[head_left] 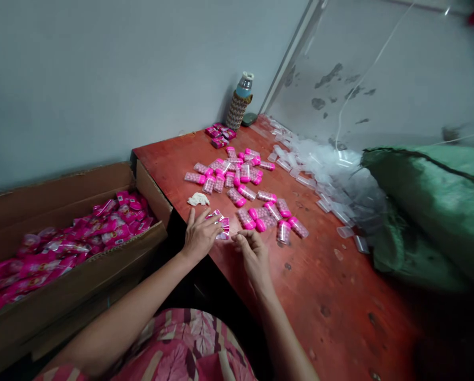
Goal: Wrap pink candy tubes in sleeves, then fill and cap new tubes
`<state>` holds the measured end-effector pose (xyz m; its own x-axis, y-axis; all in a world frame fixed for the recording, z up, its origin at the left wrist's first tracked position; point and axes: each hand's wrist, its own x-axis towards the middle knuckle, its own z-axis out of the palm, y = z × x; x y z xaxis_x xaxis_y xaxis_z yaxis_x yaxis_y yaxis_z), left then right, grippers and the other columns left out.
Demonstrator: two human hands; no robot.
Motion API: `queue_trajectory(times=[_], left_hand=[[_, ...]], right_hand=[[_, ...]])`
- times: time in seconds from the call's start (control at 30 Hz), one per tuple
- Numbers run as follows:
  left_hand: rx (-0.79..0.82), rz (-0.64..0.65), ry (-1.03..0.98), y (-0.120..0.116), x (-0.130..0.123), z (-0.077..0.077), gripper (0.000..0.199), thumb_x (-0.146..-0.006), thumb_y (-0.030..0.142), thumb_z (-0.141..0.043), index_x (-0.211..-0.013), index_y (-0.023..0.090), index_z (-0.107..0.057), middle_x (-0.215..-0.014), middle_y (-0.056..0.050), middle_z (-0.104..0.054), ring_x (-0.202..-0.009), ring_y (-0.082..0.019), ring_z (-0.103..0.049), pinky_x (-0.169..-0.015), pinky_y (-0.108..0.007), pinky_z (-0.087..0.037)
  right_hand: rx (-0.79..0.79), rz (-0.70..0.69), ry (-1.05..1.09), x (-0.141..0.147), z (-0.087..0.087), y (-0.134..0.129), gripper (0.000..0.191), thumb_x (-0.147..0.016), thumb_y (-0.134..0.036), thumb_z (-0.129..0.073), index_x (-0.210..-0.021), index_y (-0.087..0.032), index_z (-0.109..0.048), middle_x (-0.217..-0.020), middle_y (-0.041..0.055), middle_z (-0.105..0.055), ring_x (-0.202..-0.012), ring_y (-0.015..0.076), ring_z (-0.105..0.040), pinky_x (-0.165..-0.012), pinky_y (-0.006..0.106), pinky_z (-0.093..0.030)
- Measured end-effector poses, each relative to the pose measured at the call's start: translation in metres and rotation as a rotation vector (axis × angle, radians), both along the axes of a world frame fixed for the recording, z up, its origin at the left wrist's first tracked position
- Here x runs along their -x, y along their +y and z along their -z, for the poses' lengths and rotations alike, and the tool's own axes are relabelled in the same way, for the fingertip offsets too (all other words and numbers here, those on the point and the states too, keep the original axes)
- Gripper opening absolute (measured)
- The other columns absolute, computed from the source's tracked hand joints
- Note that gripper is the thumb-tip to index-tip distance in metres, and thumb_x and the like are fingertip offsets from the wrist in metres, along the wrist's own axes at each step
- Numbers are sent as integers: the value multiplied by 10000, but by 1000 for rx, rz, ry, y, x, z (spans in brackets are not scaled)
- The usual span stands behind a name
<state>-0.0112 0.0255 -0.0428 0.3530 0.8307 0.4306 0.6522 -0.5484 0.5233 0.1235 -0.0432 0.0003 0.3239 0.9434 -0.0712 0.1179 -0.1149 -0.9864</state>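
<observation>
My left hand [202, 235] lies with its fingers stretched out over a small fan of pink printed labels [223, 228] near the table's edge. Just to the right of them, my right hand [253, 254] is closed, thumb and fingers pinched together. What it holds, if anything, is too small to make out. Beyond both hands lie several clear plastic bottles with pink caps [245, 172], filled with small pink balls. A crumpled white scrap [198, 199] rests just past my left fingertips.
To the left stands a cardboard box [149, 193] with many pink wrapped packs [113, 222]. On the red table [320, 286] are pink packets [220, 142], a flask in a knitted cover [237, 110], loose clear plastic pieces [306, 181] and a green sack [427, 211] at the right.
</observation>
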Motion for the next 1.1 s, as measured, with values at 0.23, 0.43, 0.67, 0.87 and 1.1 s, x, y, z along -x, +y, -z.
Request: queue_trajectory(times=[0.23,0.43,0.67,0.87,1.1], left_hand=[[-28,26,-64,2,-2,3,160,-824,228,-511,-800,207,-667,-1008,-23,-675,-1118,-228,-496,-1031,-498,-228],[-21,30,46,9,-5,3,148,-842,215,-475,-862,167,-613,-1032,-81,-652,-1102,-228,-504,-1025,-495,-219],[-66,73,15,5,0,-13,220,-876,220,-397,-955,149,-590,-1164,-101,-586,-1134,-218,-482,-1036,-459,-229],[-45,54,48,2,9,-8,293,-817,336,-515,-1064,206,-603,-1189,-88,-580,-1199,-278,-415,-1024,-522,-221],[-53,37,-70,1,8,8,196,-818,263,-526,-960,265,-662,-1143,-25,-618,-1165,-251,-466,-1038,-525,-211]], right_hand=[[-21,5,-135,3,-2,4,188,-786,-363,-521,-825,-185,-566,-767,8,-600,-712,150,-545,-667,275,-428],[-22,48,-152,1,0,10,204,-755,-355,-550,-857,-178,-563,-812,20,-599,-734,156,-555,-689,283,-436],[-32,49,-136,3,3,19,230,-776,-376,-543,-910,-190,-558,-858,25,-598,-790,160,-552,-724,291,-436],[-46,1,-156,1,11,29,266,-755,-364,-579,-948,-181,-576,-892,34,-614,-829,168,-559,-758,298,-428],[-15,25,-129,-2,14,19,215,-779,-342,-556,-935,-195,-576,-903,28,-614,-854,163,-553,-805,308,-417]])
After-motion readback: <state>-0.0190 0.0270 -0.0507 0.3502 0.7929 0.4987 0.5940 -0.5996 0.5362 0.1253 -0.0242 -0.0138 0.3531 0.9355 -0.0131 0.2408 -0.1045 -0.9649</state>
